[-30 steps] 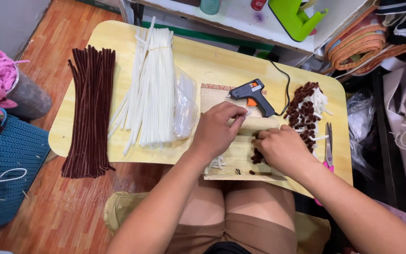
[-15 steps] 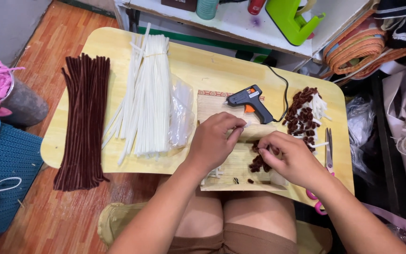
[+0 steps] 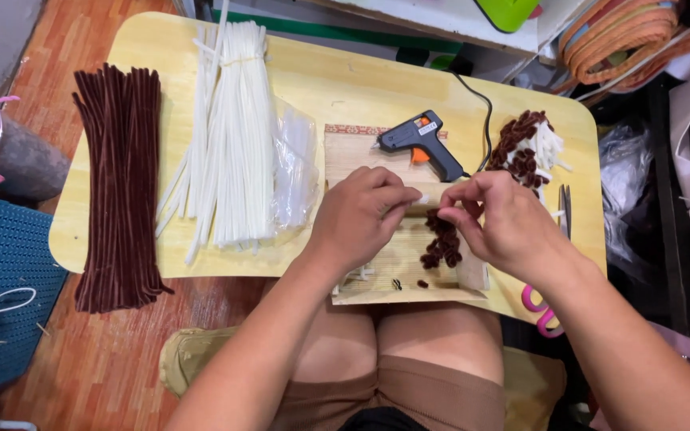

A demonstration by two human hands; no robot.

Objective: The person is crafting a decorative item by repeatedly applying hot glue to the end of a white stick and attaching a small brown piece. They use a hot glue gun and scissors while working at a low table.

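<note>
My left hand (image 3: 361, 214) and my right hand (image 3: 501, 219) meet over a small bamboo mat (image 3: 361, 152) on a low yellow table (image 3: 321, 80). Together they pinch a short white stick (image 3: 425, 198) between their fingertips. A cluster of small brown curled pieces (image 3: 441, 243) lies on the mat just under my right hand. A dark glue gun (image 3: 421, 140) with an orange trigger rests at the mat's far edge, close to both hands.
A bundle of white pipe cleaners (image 3: 229, 136) and a clear plastic bag (image 3: 297, 168) lie left of the mat. Brown pipe cleaners (image 3: 121, 183) hang over the table's left edge. A heap of brown and white pieces (image 3: 529, 148) and pink-handled scissors (image 3: 549, 307) lie right.
My right hand has risen from the brown pieces on the mat to meet my left hand at the white stick. The view has shifted slightly.
</note>
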